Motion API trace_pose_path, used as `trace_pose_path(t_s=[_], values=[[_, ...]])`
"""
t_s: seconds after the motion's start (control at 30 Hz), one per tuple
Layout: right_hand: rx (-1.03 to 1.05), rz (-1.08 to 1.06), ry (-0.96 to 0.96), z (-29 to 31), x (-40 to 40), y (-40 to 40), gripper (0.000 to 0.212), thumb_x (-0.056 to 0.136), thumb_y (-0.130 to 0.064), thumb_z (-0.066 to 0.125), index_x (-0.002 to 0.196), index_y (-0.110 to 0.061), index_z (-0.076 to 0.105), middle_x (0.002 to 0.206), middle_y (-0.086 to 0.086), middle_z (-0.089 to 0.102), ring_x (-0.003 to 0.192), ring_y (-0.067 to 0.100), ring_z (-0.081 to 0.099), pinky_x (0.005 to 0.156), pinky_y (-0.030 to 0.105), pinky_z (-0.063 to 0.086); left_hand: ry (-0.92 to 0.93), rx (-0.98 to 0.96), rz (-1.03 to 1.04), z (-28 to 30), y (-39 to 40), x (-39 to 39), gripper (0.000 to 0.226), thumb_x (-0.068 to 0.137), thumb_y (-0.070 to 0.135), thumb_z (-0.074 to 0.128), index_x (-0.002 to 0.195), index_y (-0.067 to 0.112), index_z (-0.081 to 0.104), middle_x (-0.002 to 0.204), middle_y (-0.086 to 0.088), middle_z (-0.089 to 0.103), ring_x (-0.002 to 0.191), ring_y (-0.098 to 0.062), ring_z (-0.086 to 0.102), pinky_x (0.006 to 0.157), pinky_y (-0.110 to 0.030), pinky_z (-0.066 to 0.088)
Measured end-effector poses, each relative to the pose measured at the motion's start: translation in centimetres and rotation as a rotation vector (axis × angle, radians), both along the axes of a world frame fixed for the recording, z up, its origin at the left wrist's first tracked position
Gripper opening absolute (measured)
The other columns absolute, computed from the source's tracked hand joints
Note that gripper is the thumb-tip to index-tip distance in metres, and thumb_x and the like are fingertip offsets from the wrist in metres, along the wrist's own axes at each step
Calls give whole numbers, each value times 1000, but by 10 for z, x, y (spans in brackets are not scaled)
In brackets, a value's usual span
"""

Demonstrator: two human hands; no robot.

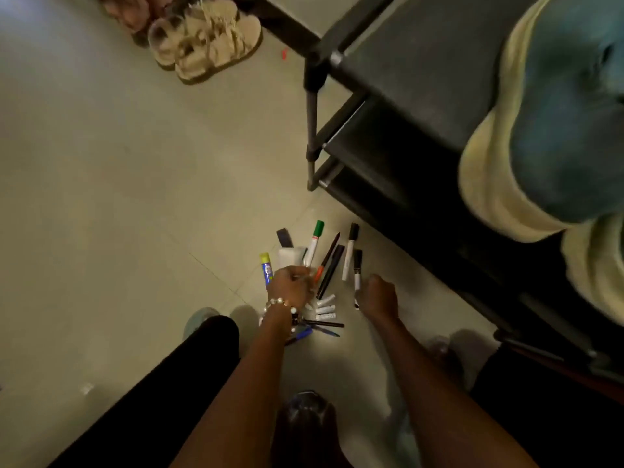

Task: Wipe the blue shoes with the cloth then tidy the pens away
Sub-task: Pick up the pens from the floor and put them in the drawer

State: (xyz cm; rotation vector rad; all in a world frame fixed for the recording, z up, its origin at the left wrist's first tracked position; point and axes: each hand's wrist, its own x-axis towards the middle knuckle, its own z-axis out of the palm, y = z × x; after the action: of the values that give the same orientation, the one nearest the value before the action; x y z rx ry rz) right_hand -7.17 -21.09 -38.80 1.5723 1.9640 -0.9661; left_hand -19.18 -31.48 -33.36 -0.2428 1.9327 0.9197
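Note:
Several pens and markers (332,265) lie scattered on the tiled floor in front of me. My left hand (290,288), with a bead bracelet on its wrist, curls its fingers round the lower end of a green-capped marker (314,243). My right hand (378,297) is curled like a fist, thumb over the lower part of a short black-capped marker (357,265). A longer black-capped marker (350,251) lies just left of it. Small white markers (325,307) and blue pens (326,331) lie between my hands. The blue shoes (557,130) with cream soles sit on the rack at right.
A black shoe rack (405,79) fills the right side, its leg (311,130) close to the pens. Beige sandals (209,42) stand at the top. A yellow-capped glue stick (266,269) and a dark pouch (285,237) lie left of the pens. My knees frame the bottom.

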Motion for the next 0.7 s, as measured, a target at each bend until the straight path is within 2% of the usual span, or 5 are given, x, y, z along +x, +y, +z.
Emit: trace_pose_path(t_s=[0.1,0.23,0.4,0.57,0.7], values=[[55,42,-4,-38,-8,-8,42,88,-21,64,123,-5,46,121,17,57,110,33,57,83,32,46,-12,1,-20,-44,7,7,10,71,22,71,80,20,66,88,-17,70,87,-38,67,80,-50,57],[157,130,-41,-57,3,-12,32,92,-11,54,123,-4,44,120,19,57,108,35,57,84,37,47,31,-72,-168,-63,14,21,20,77,23,66,94,16,72,90,-9,71,88,-25,66,88,-36,54],[-106,-428,233,-18,7,-18,29,80,-10,70,109,-6,65,98,11,69,85,27,68,73,34,56,-42,-32,-229,-54,17,41,50,83,48,62,110,5,67,105,-12,68,100,-26,63,94,-37,48],[-589,-356,452,15,5,-13,10,82,-1,68,82,-11,66,73,7,68,63,16,65,58,26,55,-146,95,-67,-43,20,27,12,91,14,61,80,10,61,69,-5,61,65,-18,58,61,-26,49],[-177,-388,261,-25,-15,15,8,85,-17,69,82,-10,68,92,14,70,75,23,64,68,29,51,-75,-40,260,-61,-3,1,20,86,11,61,66,8,62,55,-3,62,55,-22,58,57,-28,48]])
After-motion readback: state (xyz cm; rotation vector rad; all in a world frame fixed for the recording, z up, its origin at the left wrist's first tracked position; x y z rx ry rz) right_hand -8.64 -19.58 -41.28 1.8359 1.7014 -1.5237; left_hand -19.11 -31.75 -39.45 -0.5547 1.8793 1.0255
